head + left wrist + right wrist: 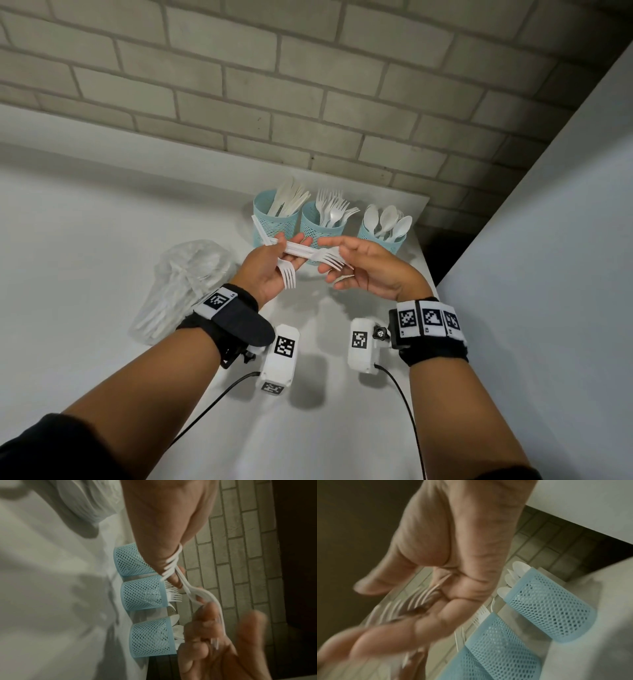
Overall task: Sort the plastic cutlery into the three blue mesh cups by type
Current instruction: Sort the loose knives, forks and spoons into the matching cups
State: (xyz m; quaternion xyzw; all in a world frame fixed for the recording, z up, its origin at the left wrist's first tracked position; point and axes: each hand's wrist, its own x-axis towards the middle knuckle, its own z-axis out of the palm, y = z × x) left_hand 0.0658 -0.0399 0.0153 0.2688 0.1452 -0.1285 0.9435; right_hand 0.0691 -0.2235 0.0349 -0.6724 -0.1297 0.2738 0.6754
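Observation:
Three blue mesh cups stand by the brick wall: the knife cup (274, 222), the fork cup (313, 231) and the spoon cup (380, 240). In front of them my left hand (291, 251) grips a small bundle of white plastic forks (301, 253), one with its tines hanging down over the palm. My right hand (334, 265) meets it from the right, and its fingers curl round the head of one fork (334, 258). In the left wrist view that fork (202, 593) runs from my left fingers into the right hand (214, 635). The right wrist view shows blurred fork tines (423, 596) against the palm.
A clear plastic bag (185, 284) with more white cutlery lies on the white table (85, 222) to the left of my left wrist. The table's right edge runs just past the spoon cup, beside a white panel (548, 274).

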